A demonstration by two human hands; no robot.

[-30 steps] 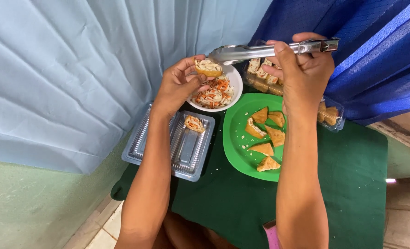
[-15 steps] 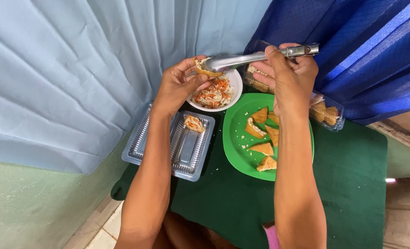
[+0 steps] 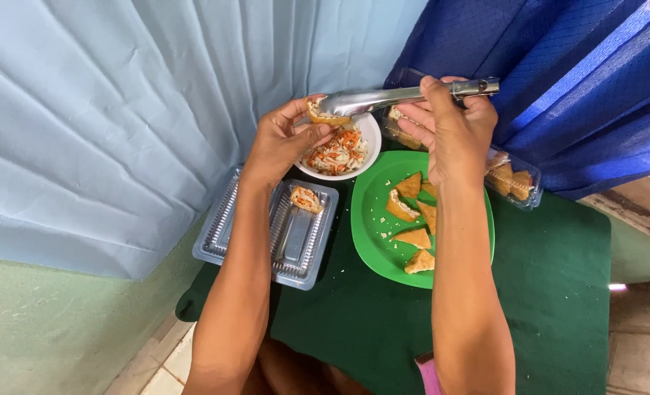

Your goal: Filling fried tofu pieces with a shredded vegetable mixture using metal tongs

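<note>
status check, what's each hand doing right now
Left hand holds filled golden pastry pocket above white slaw bowl. Right hand grips metal tongs, tips at pocket. Nothing obstructing.

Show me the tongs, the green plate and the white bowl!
tongs (image 3: 383,97), head view, middle of the metal arms.
green plate (image 3: 374,219), head view, bare left part.
white bowl (image 3: 371,132), head view, right rim.

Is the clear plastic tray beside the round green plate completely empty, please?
No, one filled pastry piece lies in the clear plastic tray, left of the round green plate.
</note>
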